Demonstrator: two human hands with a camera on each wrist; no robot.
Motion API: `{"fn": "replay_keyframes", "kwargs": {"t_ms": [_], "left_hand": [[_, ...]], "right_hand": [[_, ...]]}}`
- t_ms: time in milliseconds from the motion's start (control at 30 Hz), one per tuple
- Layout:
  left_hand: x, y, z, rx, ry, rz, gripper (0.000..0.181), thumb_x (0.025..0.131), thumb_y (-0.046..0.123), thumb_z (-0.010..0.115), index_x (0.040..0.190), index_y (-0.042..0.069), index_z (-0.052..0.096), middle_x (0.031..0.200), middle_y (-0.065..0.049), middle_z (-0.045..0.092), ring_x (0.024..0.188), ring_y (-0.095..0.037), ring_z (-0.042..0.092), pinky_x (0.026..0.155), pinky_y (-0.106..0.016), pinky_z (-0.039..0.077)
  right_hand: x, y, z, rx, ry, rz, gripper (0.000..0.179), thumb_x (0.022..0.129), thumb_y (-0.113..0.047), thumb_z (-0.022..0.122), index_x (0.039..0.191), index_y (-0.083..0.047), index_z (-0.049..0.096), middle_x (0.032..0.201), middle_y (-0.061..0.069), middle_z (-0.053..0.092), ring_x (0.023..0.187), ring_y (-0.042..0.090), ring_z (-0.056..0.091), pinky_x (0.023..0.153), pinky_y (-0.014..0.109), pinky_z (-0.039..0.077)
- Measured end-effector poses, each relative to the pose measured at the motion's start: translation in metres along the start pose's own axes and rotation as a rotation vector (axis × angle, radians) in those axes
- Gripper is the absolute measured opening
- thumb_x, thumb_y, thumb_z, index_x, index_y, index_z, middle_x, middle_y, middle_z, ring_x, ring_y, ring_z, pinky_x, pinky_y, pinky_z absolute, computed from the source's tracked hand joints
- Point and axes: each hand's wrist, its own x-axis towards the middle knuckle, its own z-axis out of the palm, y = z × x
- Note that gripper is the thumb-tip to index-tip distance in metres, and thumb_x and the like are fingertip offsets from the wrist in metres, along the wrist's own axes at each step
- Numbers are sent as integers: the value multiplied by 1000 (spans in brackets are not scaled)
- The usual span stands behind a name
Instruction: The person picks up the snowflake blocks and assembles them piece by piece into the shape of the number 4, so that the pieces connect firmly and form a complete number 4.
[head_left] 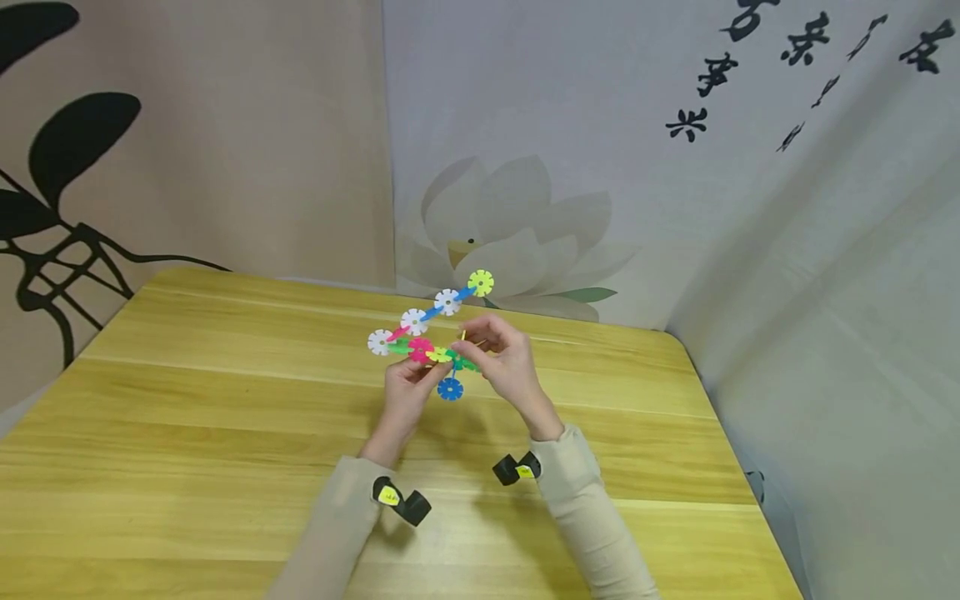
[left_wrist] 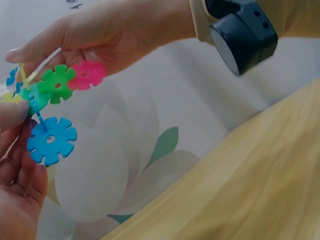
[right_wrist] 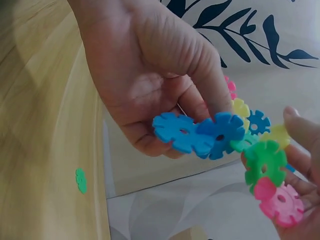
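A chain of colourful plastic snowflake discs (head_left: pixel 421 349) is held up over the table between both hands. My left hand (head_left: pixel 406 398) grips it from below, thumb and fingers around the yellow and green discs near the middle. From the right, my right hand (head_left: pixel 504 360) pinches at the same end, its thumb beside a yellow disc (right_wrist: pixel 240 111). White discs (head_left: pixel 414 322) and a lime disc (head_left: pixel 481 282) form an arm slanting up and away. A blue disc (left_wrist: pixel 52 141) hangs below, and a green disc (left_wrist: pixel 57 84) joins a pink one (left_wrist: pixel 89 75).
The wooden table (head_left: pixel 225 467) stretches under both arms, with a patterned curtain (head_left: pixel 525 125) behind it. A small loose green disc (right_wrist: pixel 81 180) shows against the tabletop in the right wrist view. Each sleeve carries a black wrist camera (head_left: pixel 402 502).
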Motion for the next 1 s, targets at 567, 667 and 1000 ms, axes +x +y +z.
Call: {"fn": "replay_keyframes", "kwargs": {"t_ms": [567, 667, 1000], "left_hand": [[-5, -1, 10, -41, 136, 31, 29, 79, -15, 61, 71, 12, 69, 65, 8, 63, 60, -2, 57, 57, -13, 50], [-4, 1, 10, -34, 129, 35, 31, 80, -15, 61, 70, 13, 69, 64, 8, 63, 59, -2, 57, 55, -13, 49], [-4, 3, 9, -9, 111, 50, 15, 79, -16, 59, 89, -26, 56, 67, 9, 64, 59, -1, 56, 54, -13, 49]], "right_hand": [[-1, 7, 0, 160, -6, 63, 11, 80, 15, 63, 87, 15, 56, 86, 31, 63, 73, 13, 64, 62, 21, 56], [1, 5, 0, 149, -9, 112, 10, 80, 13, 64, 86, 14, 56, 87, 30, 63, 74, 18, 66, 63, 27, 58], [4, 20, -1, 130, -41, 146, 8, 82, 8, 65, 82, 9, 57, 82, 22, 66, 73, 16, 66, 61, 26, 56]]}}
